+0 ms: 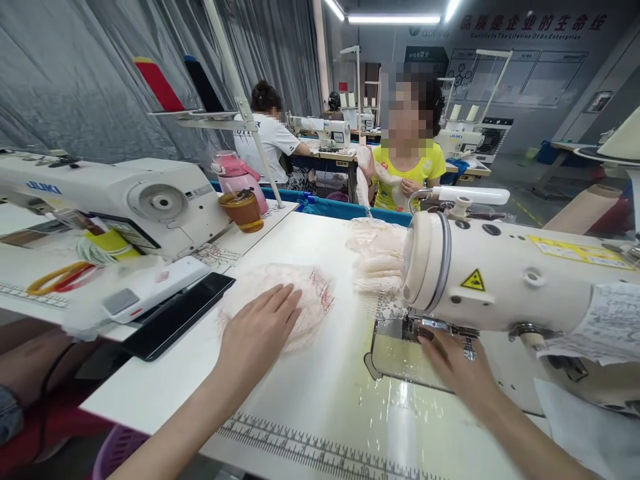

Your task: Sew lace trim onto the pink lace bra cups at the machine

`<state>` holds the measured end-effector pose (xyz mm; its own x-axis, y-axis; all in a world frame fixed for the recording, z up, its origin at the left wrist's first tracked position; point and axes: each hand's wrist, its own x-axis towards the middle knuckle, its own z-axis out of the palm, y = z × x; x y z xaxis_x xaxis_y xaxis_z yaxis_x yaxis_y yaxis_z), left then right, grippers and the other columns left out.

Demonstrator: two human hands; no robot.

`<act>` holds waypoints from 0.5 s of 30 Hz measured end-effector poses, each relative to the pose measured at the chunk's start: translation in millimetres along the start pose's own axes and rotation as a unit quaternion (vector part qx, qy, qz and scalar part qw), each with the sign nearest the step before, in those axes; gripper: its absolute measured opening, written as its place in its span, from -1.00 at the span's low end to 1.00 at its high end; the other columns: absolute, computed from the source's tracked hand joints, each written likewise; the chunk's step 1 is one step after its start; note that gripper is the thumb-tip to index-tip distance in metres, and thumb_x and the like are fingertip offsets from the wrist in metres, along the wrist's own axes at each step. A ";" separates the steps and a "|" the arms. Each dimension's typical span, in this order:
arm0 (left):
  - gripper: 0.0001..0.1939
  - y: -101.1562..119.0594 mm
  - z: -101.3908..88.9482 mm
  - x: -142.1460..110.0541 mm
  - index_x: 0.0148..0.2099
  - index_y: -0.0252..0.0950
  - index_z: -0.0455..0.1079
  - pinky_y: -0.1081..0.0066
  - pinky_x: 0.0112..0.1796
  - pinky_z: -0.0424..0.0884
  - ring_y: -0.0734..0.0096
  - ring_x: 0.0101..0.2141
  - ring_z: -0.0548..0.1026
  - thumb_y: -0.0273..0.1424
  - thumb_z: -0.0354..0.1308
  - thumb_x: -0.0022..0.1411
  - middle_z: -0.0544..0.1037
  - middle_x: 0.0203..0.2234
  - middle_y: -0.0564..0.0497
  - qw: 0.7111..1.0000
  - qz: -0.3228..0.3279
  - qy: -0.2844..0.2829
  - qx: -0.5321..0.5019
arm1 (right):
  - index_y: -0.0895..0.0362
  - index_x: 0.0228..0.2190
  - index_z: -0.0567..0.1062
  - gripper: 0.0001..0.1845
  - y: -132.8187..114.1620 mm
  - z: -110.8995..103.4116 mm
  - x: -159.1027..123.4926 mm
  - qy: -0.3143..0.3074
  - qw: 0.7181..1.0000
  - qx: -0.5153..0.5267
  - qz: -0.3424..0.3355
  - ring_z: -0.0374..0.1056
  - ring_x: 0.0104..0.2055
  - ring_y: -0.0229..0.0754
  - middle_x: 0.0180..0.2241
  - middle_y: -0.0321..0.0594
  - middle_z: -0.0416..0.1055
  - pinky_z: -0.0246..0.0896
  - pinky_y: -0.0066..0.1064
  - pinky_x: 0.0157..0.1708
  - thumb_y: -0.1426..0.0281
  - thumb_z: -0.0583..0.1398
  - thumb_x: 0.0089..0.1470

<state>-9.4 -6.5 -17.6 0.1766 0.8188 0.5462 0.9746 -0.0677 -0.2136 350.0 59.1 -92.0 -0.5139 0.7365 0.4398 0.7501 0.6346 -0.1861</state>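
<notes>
My left hand (265,320) lies flat, fingers stretched out, on a pale pink piece of thin fabric (280,280) spread on the white table. Red thread ends (324,291) lie at that fabric's right side. My right hand (457,357) reaches under the head of a sewing machine (430,267), at its needle area. Its fingertips are partly hidden behind the presser parts, and I cannot make out what they hold. A stack of similar pale fabric pieces (377,257) lies just left of the machine head.
Left of my arm lie a black phone (180,317) and a white device (157,287). Behind them stand a brown cup (243,210), a pink jug (237,175) and another sewing machine (100,193). A ruler strip (320,447) runs along the near edge. A person in yellow (407,173) sits opposite, handling fabric.
</notes>
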 end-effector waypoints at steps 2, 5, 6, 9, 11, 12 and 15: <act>-0.72 1.8 -3.7 3.2 -0.09 -0.29 0.46 0.16 -0.22 0.48 0.08 -0.13 0.54 -0.41 -0.08 0.35 0.59 -0.16 -0.11 1.000 0.008 0.017 0.004 | -0.13 -0.01 0.43 -0.64 -1.3 -1.5 2.6 -0.003 1.000 0.004 0.004 0.47 -0.29 0.02 -0.16 -0.16 0.54 0.35 0.00 -0.22 0.33 0.07 0.17; -0.76 3.0 -7.4 10.5 -0.17 -0.27 0.46 0.23 -0.31 0.43 0.16 -0.24 0.55 -0.38 -0.04 0.35 0.61 -0.26 -0.07 0.999 0.016 0.029 0.008 | -0.06 -0.02 0.45 -0.66 -4.7 -3.5 7.5 0.012 1.000 0.005 0.003 0.48 -0.29 0.00 -0.20 -0.15 0.56 0.34 -0.01 -0.19 0.32 0.06 0.19; -0.76 2.7 -7.6 13.1 -0.18 -0.27 0.46 0.25 -0.33 0.41 0.18 -0.26 0.55 -0.35 -0.04 0.35 0.60 -0.27 -0.07 0.999 0.014 0.027 0.010 | -0.02 -0.03 0.46 -0.67 -6.3 -4.4 9.4 0.021 1.000 0.004 0.004 0.48 -0.29 -0.01 -0.22 -0.14 0.56 0.34 -0.02 -0.18 0.31 0.06 0.20; -0.73 0.5 -5.8 21.0 -0.16 -0.27 0.45 0.26 -0.37 0.37 0.18 -0.30 0.53 -0.32 -0.06 0.36 0.59 -0.27 -0.10 1.000 -0.001 -0.002 0.017 | 0.04 -0.09 0.49 -0.69 -11.6 -8.2 14.6 0.044 0.999 0.004 0.004 0.49 -0.29 -0.03 -0.27 -0.13 0.57 0.33 -0.04 -0.15 0.27 0.06 0.21; -0.71 -0.8 -4.2 26.0 -0.18 -0.29 0.46 0.25 -0.39 0.35 0.15 -0.31 0.51 -0.34 -0.09 0.35 0.57 -0.27 -0.14 0.999 -0.007 -0.030 0.016 | 0.05 -0.12 0.50 -0.70 -14.8 -11.3 17.3 0.050 0.999 0.008 0.001 0.49 -0.26 -0.03 -0.29 -0.13 0.57 0.33 -0.06 -0.15 0.25 0.06 0.22; -0.70 -1.0 -3.6 28.1 -0.22 -0.30 0.46 0.25 -0.40 0.34 0.14 -0.31 0.51 -0.36 -0.10 0.35 0.57 -0.29 -0.15 0.999 -0.006 -0.041 0.014 | 0.05 -0.12 0.51 -0.70 -16.1 -12.7 18.2 0.051 0.999 0.009 0.000 0.49 -0.25 -0.03 -0.30 -0.13 0.57 0.32 -0.07 -0.14 0.25 0.06 0.22; -0.67 -0.5 -3.1 32.5 -0.33 -0.29 0.46 0.28 -0.42 0.32 0.16 -0.35 0.49 -0.39 -0.11 0.32 0.55 -0.40 -0.15 0.998 -0.006 -0.062 0.005 | 0.06 -0.11 0.50 -0.69 -18.3 -15.5 19.2 0.046 0.999 0.013 0.003 0.49 -0.24 -0.05 -0.31 -0.14 0.57 0.31 -0.10 -0.14 0.26 0.05 0.24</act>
<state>-3.6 18.4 2.7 0.1462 0.8839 0.4442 0.9749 -0.0525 -0.2165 332.8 58.0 -66.5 -0.4688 0.7160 0.5173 0.7409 0.6376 -0.2111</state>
